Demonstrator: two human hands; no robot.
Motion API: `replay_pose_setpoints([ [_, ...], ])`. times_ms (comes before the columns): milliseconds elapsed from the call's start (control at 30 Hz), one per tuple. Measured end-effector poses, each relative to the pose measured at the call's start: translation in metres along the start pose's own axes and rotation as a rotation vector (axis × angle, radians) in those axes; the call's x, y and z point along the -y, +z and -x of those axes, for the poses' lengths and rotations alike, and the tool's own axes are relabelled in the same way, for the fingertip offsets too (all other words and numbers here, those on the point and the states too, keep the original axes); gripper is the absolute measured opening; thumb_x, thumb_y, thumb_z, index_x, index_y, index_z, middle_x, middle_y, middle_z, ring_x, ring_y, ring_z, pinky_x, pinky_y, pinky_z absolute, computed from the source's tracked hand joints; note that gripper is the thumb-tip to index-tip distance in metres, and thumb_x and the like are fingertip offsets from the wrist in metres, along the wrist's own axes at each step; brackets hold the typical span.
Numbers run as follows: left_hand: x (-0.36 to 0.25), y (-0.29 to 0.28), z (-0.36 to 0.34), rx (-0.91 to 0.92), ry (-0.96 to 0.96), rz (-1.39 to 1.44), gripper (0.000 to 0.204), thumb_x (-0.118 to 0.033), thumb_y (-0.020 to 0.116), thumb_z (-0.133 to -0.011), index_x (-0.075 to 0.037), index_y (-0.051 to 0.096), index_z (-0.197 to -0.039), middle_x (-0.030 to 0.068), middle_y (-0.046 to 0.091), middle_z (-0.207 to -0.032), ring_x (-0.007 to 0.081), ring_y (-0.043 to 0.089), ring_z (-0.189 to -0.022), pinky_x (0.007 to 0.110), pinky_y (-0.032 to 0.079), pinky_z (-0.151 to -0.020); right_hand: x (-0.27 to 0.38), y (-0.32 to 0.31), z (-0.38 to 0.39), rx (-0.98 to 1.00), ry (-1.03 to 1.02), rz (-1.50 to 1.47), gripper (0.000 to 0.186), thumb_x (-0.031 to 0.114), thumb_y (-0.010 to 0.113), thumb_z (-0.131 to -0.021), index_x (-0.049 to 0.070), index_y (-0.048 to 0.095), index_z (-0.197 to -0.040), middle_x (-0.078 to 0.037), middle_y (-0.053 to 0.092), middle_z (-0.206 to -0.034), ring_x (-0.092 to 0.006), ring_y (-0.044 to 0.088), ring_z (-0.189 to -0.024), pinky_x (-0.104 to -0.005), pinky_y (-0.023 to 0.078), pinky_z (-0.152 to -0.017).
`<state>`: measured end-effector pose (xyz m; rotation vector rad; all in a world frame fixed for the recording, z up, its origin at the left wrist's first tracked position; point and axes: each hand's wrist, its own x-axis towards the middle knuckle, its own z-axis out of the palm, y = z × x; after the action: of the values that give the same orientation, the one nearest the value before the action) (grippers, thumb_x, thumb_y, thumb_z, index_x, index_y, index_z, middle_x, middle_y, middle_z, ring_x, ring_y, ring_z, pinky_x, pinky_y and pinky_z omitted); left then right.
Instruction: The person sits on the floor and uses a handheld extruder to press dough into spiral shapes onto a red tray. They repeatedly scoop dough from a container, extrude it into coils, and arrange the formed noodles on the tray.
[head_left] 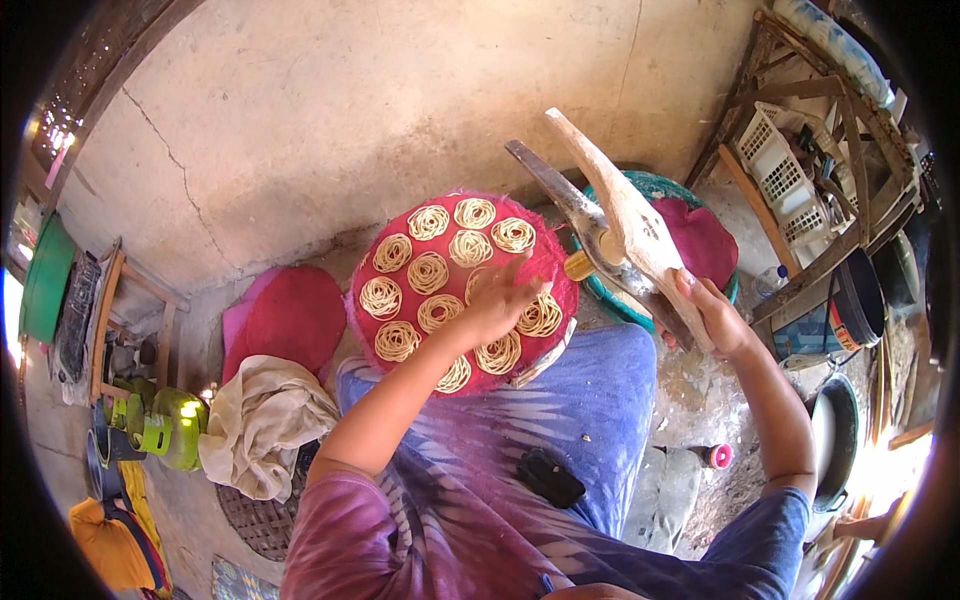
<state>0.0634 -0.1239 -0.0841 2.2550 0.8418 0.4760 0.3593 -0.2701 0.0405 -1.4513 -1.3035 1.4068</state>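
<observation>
Tray: round red tray on the person's lap, tilted, carrying coils of pale noodle across its face.
Left hand: left hand lies on the tray's right side among the coils, fingers apart, probably touching one.
Right hand: right hand has its fingers clamped on the lower end of a wooden press, held just right of the tray.
Press: two long arms, brass nozzle at the tray's right edge.
Around: teal basin with red trays behind the press; cloth on the floor, left.
</observation>
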Motion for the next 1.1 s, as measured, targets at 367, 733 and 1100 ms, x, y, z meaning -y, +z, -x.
replay_pose_setpoints([
  [367,-0.064,-0.089,-0.014,-0.433,0.120,0.573,0.081,-0.065,0.030,-0.099,-0.003,0.035,-0.149,0.0168,0.035,-0.155,0.0393,0.031,-0.143,0.047,0.025,-0.119,0.018,0.008,0.008,0.060,-0.114,-0.088,0.070,0.067,0.040,-0.096,0.000,0.059,-0.104,-0.012,0.062,-0.077,-0.0179,0.061,-0.063,-0.0299,0.048,-0.055],
  [733,-0.005,-0.121,-0.147,-0.117,0.382,2.146,0.084,-0.070,0.026,-0.096,0.002,0.059,-0.122,0.0176,0.062,-0.119,0.0305,0.056,-0.118,0.047,0.044,-0.105,0.052,-0.014,-0.072,0.455,0.316,-0.331,0.077,0.072,0.027,-0.096,0.002,0.053,-0.116,-0.021,0.066,-0.080,-0.0234,0.065,-0.062,-0.0320,0.053,-0.055],
  [1100,0.083,-0.110,-0.162,-0.205,0.392,1.967,0.056,-0.066,0.032,-0.094,-0.015,0.055,-0.091,0.0039,0.058,-0.089,0.0203,0.058,-0.092,0.041,0.051,-0.082,0.066,0.017,-0.103,0.265,0.320,0.295,0.084,0.076,0.020,-0.095,0.002,0.059,-0.096,-0.009,0.057,-0.071,-0.0174,0.059,-0.058,-0.0307,0.050,-0.051],
])
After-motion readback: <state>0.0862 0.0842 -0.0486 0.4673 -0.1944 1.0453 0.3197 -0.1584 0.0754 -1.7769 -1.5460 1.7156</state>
